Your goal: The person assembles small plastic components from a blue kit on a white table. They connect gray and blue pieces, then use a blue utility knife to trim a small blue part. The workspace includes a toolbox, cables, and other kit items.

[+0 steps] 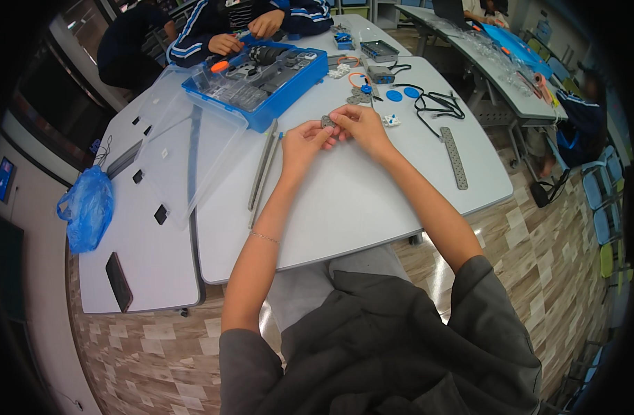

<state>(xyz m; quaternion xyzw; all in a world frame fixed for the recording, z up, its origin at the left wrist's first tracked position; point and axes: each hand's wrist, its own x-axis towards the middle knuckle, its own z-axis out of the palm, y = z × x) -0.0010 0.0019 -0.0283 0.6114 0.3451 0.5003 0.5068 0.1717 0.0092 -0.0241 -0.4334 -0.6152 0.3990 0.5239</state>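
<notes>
Small grey part (327, 122) held over white table (317, 221), near side of blue bin (293, 101). Left hand (305, 143) and right hand (363, 128) both pinching it, fingertips close together. Fingers cover most of it: can't tell long axis or pointing. Right: perforated grey beam (454, 159) flat, long axis near-far, near end slightly right. Left: grey strips (262, 166), far ends leaning right.

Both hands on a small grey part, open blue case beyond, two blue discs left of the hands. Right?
No: the two blue discs lie to the right of the left hand and right hand, per the head view. Both hands are on the small grey part, open blue case beyond.
</notes>
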